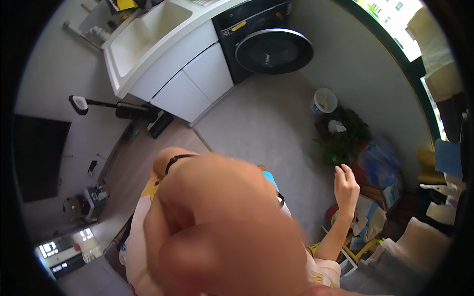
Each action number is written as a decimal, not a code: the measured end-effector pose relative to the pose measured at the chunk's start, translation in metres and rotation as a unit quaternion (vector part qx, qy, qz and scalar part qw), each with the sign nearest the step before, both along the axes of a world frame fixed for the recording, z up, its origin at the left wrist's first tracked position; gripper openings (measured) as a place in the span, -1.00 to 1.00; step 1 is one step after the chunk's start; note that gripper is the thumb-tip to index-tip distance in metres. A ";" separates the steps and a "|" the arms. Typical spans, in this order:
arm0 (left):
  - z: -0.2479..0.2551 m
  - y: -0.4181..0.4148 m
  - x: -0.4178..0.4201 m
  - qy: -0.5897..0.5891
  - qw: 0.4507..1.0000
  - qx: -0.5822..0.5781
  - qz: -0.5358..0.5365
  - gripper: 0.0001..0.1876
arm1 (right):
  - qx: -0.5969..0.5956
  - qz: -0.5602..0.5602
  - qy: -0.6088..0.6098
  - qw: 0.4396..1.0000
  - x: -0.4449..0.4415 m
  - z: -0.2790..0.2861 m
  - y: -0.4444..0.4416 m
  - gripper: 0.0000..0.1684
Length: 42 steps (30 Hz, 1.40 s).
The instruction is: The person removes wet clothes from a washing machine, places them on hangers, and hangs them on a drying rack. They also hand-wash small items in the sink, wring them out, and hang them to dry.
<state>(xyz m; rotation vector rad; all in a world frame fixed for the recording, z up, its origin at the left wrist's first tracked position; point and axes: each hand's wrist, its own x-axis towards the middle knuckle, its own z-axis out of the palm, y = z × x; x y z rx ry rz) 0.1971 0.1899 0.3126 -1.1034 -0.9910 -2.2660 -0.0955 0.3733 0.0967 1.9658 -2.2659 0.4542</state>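
My left hand (229, 229) is raised very close to the camera and blurred, covering the lower middle of the view. Whether its fingers hold anything is hidden. A black band (177, 161) circles the bent arm behind it. Out to the right, my right hand (347, 187) hangs in the air with loosely curved fingers and nothing visible in it. Leafy green plants (339, 148) and a blue-tinted plastic bag (381, 162) are the things nearest to it. Parts of my light patterned clothing (135, 229) show around the left arm.
A black front-loading washing machine (231, 48) has its round door (274, 51) swung out. Beside it are white cabinets (181, 92) under a sink (127, 55). A stick vacuum cleaner (129, 110) leans left. A white bucket (326, 100) stands right; clothes (418, 240) and boxes crowd the right side.
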 end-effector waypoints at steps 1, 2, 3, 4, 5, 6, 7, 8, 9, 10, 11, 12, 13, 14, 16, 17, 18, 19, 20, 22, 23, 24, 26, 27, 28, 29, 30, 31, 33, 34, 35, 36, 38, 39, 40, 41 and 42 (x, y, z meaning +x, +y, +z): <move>0.008 -0.001 -0.008 -0.004 1.000 0.002 -0.028 -0.76 | 0.018 0.022 -0.017 0.999 0.001 -0.009 -0.007 -0.82; 0.014 0.000 -0.016 -0.009 0.999 0.003 -0.041 -0.75 | 0.020 0.047 -0.035 0.998 0.003 -0.017 -0.013 -0.83; 0.018 0.000 -0.022 -0.012 0.999 0.004 -0.053 -0.73 | -0.007 0.066 -0.060 0.996 0.005 -0.025 -0.020 -0.85; 0.019 -0.001 -0.028 -0.018 0.998 0.007 -0.061 -0.71 | -0.011 0.074 -0.081 0.994 0.007 -0.031 -0.026 -0.85; 0.020 0.000 -0.032 -0.022 0.997 0.012 -0.068 -0.69 | 0.001 0.083 -0.097 0.992 0.008 -0.036 -0.031 -0.84; 0.021 0.000 -0.033 -0.025 0.997 0.017 -0.076 -0.68 | 0.015 0.083 -0.102 0.991 0.010 -0.040 -0.035 -0.83; 0.020 -0.001 -0.035 -0.029 0.996 0.022 -0.083 -0.66 | 0.017 0.087 -0.101 0.991 0.011 -0.044 -0.039 -0.84; 0.019 -0.003 -0.035 -0.029 0.995 0.017 -0.090 -0.64 | 0.022 0.089 -0.090 0.992 0.011 -0.048 -0.043 -0.83; 0.017 -0.005 -0.036 -0.022 0.996 -0.002 -0.090 -0.63 | 0.036 0.088 -0.079 0.992 0.009 -0.052 -0.046 -0.82; 0.012 -0.015 -0.038 -0.011 0.995 -0.044 -0.089 -0.64 | 0.042 0.085 -0.082 0.992 0.006 -0.057 -0.050 -0.82; 0.007 -0.025 -0.041 0.002 0.993 -0.085 -0.087 -0.65 | 0.055 0.073 -0.091 0.992 0.002 -0.060 -0.050 -0.83; 0.000 -0.038 -0.044 0.011 0.987 -0.133 -0.085 -0.65 | 0.069 0.061 -0.102 0.990 -0.002 -0.064 -0.052 -0.84; -0.008 -0.051 -0.048 -0.026 0.980 -0.165 -0.110 -0.71 | 0.083 0.051 -0.117 0.988 -0.006 -0.069 -0.055 -0.84; -0.019 -0.064 -0.054 -0.062 0.970 -0.192 -0.135 -0.77 | 0.085 0.041 -0.123 0.988 -0.011 -0.074 -0.057 -0.85; -0.055 -0.096 -0.067 -0.131 0.942 -0.244 -0.188 -0.85 | 0.108 0.014 -0.118 0.987 -0.019 -0.083 -0.062 -0.84; -0.078 -0.114 -0.074 -0.163 0.925 -0.269 -0.214 -0.86 | 0.120 0.001 -0.116 0.986 -0.023 -0.088 -0.066 -0.84; -0.108 -0.139 -0.087 -0.231 0.885 -0.313 -0.254 -0.77 | 0.132 -0.015 -0.118 0.984 -0.026 -0.091 -0.070 -0.84; -0.140 -0.167 -0.101 -0.296 0.870 -0.355 -0.172 -0.77 | 0.143 -0.031 -0.120 0.982 -0.029 -0.095 -0.076 -0.84; -0.173 -0.192 -0.114 -0.399 0.842 -0.361 -0.042 -0.78 | 0.151 -0.046 -0.121 0.980 -0.031 -0.098 -0.083 -0.83; -0.241 -0.247 -0.143 -0.579 0.678 -0.416 0.180 -0.72 | 0.198 -0.090 -0.116 0.969 -0.034 -0.104 -0.102 -0.83; -0.275 -0.285 -0.164 -0.548 0.603 -0.520 0.257 -0.60 | 0.223 -0.112 -0.107 0.962 -0.035 -0.107 -0.113 -0.83; -0.306 -0.317 -0.182 -0.521 0.529 -0.541 0.396 -0.54 | 0.234 -0.124 -0.121 0.957 -0.037 -0.110 -0.126 -0.83; -0.358 -0.378 -0.211 -0.481 0.376 -0.561 0.559 -0.39 | 0.262 -0.146 -0.150 0.942 -0.036 -0.115 -0.151 -0.81; -0.378 -0.409 -0.227 -0.489 0.313 -0.570 0.581 -0.30 | 0.253 -0.155 -0.173 0.939 -0.037 -0.119 -0.163 -0.80; -0.394 -0.436 -0.240 -0.462 0.287 -0.579 0.608 -0.25 | 0.243 -0.164 -0.197 0.936 -0.036 -0.123 -0.174 -0.80; -0.406 -0.458 -0.250 -0.453 0.260 -0.591 0.615 -0.20 | 0.226 -0.166 -0.220 0.934 -0.035 -0.126 -0.183 -0.79; -0.415 -0.475 -0.259 -0.459 0.236 -0.602 0.610 -0.18 | 0.236 -0.173 -0.228 0.929 -0.035 -0.129 -0.189 -0.77; -0.421 -0.486 -0.265 -0.441 0.193 -0.612 0.627 -0.22 | 0.257 -0.185 -0.232 0.920 -0.035 -0.132 -0.194 -0.77; -0.425 -0.494 -0.270 -0.451 0.217 -0.600 0.624 -0.29 | 0.276 -0.192 -0.236 0.912 -0.035 -0.139 -0.201 -0.77; -0.426 -0.491 -0.270 -0.406 0.210 -0.596 0.661 -0.36 | 0.269 -0.192 -0.243 0.912 -0.035 -0.142 -0.203 -0.77; -0.425 -0.487 -0.269 -0.409 0.218 -0.591 0.660 -0.38 | 0.274 -0.193 -0.244 0.910 -0.037 -0.146 -0.205 -0.77; -0.424 -0.483 -0.266 -0.407 0.230 -0.595 0.654 -0.39 | 0.279 -0.194 -0.246 0.908 -0.037 -0.149 -0.207 -0.77; -0.422 -0.472 -0.259 -0.405 0.260 -0.593 0.646 -0.46 | 0.285 -0.188 -0.257 0.904 -0.043 -0.155 -0.212 -0.76; -0.422 -0.465 -0.256 -0.413 0.271 -0.589 0.640 -0.47 | 0.285 -0.185 -0.264 0.903 -0.047 -0.158 -0.217 -0.76; -0.423 -0.458 -0.251 -0.409 0.281 -0.589 0.638 -0.48 | 0.292 -0.181 -0.271 0.899 -0.052 -0.161 -0.221 -0.76; -0.424 -0.450 -0.246 -0.405 0.290 -0.586 0.639 -0.48 | 0.282 -0.185 -0.278 0.899 -0.058 -0.165 -0.226 -0.77; -0.426 -0.440 -0.240 -0.415 0.297 -0.586 0.630 -0.50 | 0.278 -0.184 -0.284 0.899 -0.065 -0.169 -0.232 -0.78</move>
